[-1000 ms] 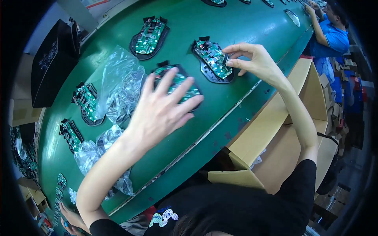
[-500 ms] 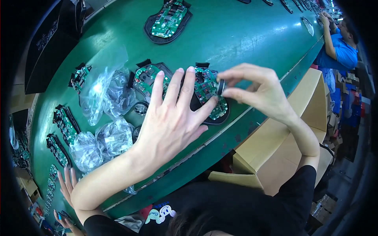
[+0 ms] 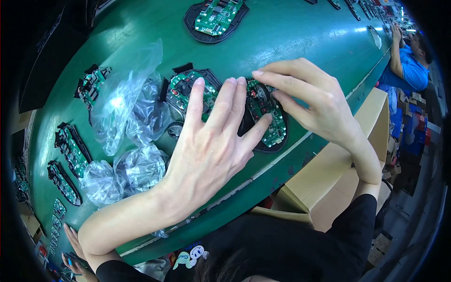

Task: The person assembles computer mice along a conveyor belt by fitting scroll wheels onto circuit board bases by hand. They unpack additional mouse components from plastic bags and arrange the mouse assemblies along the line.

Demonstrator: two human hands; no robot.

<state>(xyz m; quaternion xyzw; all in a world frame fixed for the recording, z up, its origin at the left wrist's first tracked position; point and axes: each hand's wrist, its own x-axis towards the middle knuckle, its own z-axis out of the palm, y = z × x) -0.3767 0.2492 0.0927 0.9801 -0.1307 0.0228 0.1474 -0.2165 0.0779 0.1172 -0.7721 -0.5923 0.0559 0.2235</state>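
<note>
My left hand (image 3: 211,136) lies palm down with its fingers spread, holding nothing. Its thumb touches a green circuit board (image 3: 275,134) in a black housing, and its fingertips reach over a second board (image 3: 185,84) in a similar housing. At the upper part of the first board, my right hand (image 3: 312,98) has thumb and fingers closed around a small black round wheel (image 3: 263,96). The wheel stands tilted against the board; its far side is partly hidden by the fingers. Beside my left hand lies another round black part (image 3: 175,129).
Clear plastic bags (image 3: 141,164) of parts lie left on the green table (image 3: 300,35). More boards (image 3: 70,145) lie beyond them, and a housed board (image 3: 218,16) sits at the back. An open cardboard box (image 3: 324,183) stands at the right edge. Co-workers' hands (image 3: 73,263) and a person in blue (image 3: 408,66) are nearby.
My right hand has brought the wheel left onto the upper part of the board. My left hand stays spread over the boards. The whole view has shifted slightly.
</note>
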